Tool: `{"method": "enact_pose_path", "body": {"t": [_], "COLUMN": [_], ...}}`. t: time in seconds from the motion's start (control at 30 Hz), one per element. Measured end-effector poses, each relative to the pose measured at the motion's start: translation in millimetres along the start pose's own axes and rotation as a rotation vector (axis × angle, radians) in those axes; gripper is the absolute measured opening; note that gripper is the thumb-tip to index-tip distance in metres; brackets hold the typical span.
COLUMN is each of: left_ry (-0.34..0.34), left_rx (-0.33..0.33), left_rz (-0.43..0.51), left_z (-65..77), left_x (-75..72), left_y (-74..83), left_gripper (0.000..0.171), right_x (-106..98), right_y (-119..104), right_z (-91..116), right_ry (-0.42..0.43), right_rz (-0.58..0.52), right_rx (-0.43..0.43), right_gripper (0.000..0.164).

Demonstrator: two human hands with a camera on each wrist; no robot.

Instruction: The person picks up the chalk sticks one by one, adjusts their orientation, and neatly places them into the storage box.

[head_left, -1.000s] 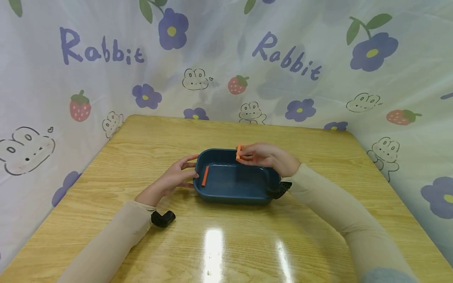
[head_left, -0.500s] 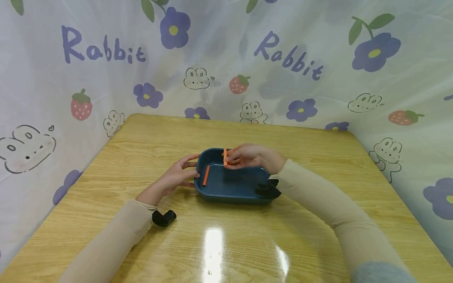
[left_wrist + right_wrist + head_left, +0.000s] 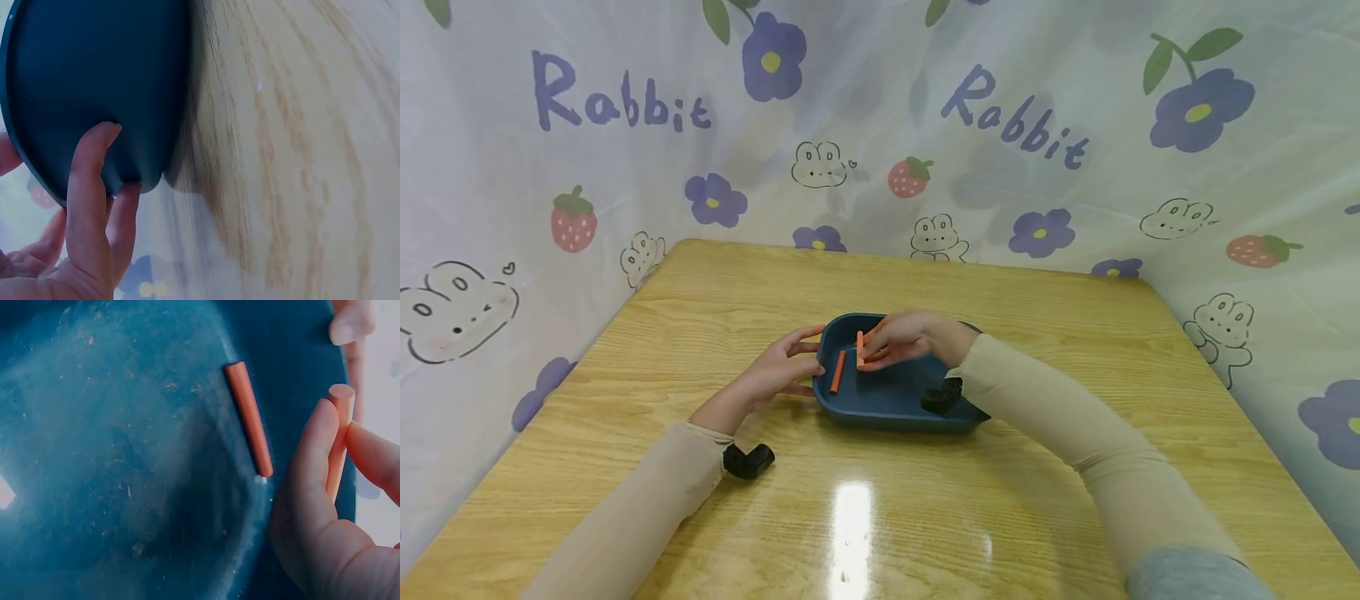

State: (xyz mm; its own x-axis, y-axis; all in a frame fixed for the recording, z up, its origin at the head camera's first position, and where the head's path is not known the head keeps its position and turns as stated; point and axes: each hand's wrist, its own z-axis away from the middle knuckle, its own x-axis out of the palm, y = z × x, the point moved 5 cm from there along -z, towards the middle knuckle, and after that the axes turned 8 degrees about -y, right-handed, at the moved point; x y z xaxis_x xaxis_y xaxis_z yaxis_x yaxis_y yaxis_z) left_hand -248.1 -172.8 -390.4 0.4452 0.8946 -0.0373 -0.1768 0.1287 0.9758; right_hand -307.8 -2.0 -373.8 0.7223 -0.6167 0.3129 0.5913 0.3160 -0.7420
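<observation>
A dark blue rectangular tray point(image 3: 883, 398) with raised sides sits on the table. My left hand point(image 3: 775, 373) holds its left end, thumb at the rim and fingers against the outer wall point(image 3: 81, 69). Inside, a red-orange round stick point(image 3: 837, 372) lies along the left end of the floor. Over the tray, just right of that stick, my right hand point(image 3: 906, 340) pinches a lighter orange stick point(image 3: 860, 351) between thumb and fingertips. The right wrist view shows this held stick point(image 3: 340, 419) above the tray floor, beside the lying one point(image 3: 250, 419).
The wooden table point(image 3: 715, 300) extends around the tray on all sides. Behind and beside it hangs a white cloth point(image 3: 880, 100) printed with rabbits and flowers. A black wrist camera point(image 3: 748, 461) juts from the left sleeve, and another point(image 3: 943, 396) from the right sleeve overlaps the tray.
My right hand has moved left and slightly down with the lighter orange stick, from the tray's far rim toward the lying stick. My left hand has stayed at the tray's left end.
</observation>
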Motion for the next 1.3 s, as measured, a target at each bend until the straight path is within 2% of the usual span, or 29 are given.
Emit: {"method": "enact_pose_path", "body": {"t": [0.23, 0.47, 0.6, 0.8, 0.9, 1.13, 1.3], "left_ry": [-0.007, -0.017, -0.013, -0.015, -0.015, -0.012, -0.008], "left_rx": [0.001, 0.016, 0.015, 0.015, 0.015, 0.012, 0.008], "left_rz": [0.010, 0.020, 0.023, 0.026, 0.027, 0.024, 0.025], "left_z": [0.8, 1.1, 2.4, 2.8, 2.9, 3.0, 3.4], "left_x": [-0.7, 0.6, 0.6, 1.1, 1.4, 1.7, 1.8], "left_y": [0.0, 0.9, 1.1, 1.4, 1.9, 2.8, 2.8], "left_gripper": [0.068, 0.068, 0.068, 0.068, 0.068, 0.069, 0.068], "right_x": [2, 2, 3, 4, 5, 6, 7], "right_y": [5, 6, 8, 10, 9, 5, -1], "right_z": [-18, -24, -27, -30, -29, -22, -13], "right_ry": [0.051, 0.084, 0.086, 0.137, 0.142, 0.093, 0.048], "right_rz": [0.028, 0.061, 0.106, 0.193, 0.182, 0.119, 0.149], "right_rx": [0.061, 0.082, 0.097, 0.123, 0.117, 0.098, 0.052], "right_gripper": [0.033, 0.018, 0.015, 0.025, 0.028, 0.041, 0.051]}}
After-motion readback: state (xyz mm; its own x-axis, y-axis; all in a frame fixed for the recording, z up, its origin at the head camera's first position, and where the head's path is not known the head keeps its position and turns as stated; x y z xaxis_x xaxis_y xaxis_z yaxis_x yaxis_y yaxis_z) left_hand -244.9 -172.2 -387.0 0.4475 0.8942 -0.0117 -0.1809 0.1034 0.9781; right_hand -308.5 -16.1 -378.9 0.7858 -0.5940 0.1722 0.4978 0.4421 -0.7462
